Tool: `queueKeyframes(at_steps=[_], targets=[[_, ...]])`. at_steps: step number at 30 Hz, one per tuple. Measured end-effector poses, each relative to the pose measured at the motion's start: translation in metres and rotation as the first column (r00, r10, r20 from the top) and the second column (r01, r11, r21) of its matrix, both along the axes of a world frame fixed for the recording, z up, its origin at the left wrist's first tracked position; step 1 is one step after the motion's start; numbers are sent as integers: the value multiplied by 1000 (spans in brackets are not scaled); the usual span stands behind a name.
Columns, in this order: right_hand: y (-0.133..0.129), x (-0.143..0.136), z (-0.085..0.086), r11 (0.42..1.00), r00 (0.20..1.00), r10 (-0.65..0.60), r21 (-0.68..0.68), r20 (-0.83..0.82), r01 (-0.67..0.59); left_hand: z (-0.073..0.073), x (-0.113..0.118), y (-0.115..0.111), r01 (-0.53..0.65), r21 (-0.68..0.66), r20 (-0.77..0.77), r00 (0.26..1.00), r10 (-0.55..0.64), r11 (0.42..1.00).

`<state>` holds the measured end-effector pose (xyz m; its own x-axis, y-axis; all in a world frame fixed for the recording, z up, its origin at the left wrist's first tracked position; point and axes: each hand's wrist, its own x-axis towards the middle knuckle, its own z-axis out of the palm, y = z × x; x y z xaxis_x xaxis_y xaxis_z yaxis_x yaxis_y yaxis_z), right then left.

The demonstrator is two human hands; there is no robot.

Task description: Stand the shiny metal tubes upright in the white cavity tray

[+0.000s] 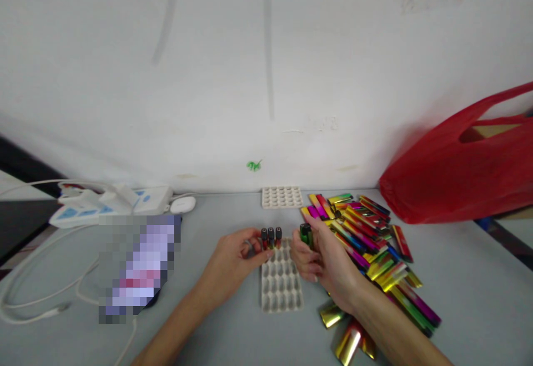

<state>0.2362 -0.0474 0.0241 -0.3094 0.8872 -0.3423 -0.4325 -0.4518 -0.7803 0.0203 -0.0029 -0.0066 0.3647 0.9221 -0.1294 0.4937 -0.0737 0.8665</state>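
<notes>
Bending toward each other near the middle of the frame, our two hands work over a pale, matte tray (282,285) with rows of rounded hollows. Our left hand (239,252) brings thumb and forefinger nearly together around three small tubes (271,237), black-capped with shiny reddish-gold bodies, upright at the tray's far end; how firmly it pinches them, and whether they sit in the hollows, we cannot tell. Our right hand (322,266), just right of the tray, curls its fingers closed around glossy green tubes (307,235) with dark ends (their exact number is hidden).

Right of center we see a heap of long, mirror-bright pieces (358,227) in gold, magenta, red and green. A second pale tray (282,197), also dimpled, lies against the rough, scuffed white wall (208,88). Soft red cloth makes the bag (458,171) at the right edge. At left we find a white plastic power strip (154,199), a smooth rounded case (183,205) and thin, looping cables (37,303) on the gray table (225,332).
</notes>
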Motion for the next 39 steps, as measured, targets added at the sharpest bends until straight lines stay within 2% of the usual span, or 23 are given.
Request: queueKeyframes(at_steps=[4,10,21,32,35,37,39], targets=[[-2,-2,5,999,1000,23,-25,4,-23,-2,-1,1,11,-7,12,1000,-11,1000],[-4,-7,5,999,998,-31,-43,57,33,-1,-1,1,17,-5,6,1000,-17,1000],[-9,-11,7,997,993,-46,-49,106,52,0,0,1,6,-2,0,1000,-6,1000],[-4,-8,2,997,992,-19,-77,125,29,-5,-2,2,17,-14,27,1000,-16,1000],[-2,-6,0,998,987,-54,-13,154,57,-3,-1,2,14,-17,27,1000,-13,1000],[-3,-5,-1,988,971,-133,98,201,115,-1,-1,2,12,-17,34,999,-11,1000],[-5,-5,0,953,926,-245,245,287,177,0,-1,1,15,-20,35,999,-14,1000]])
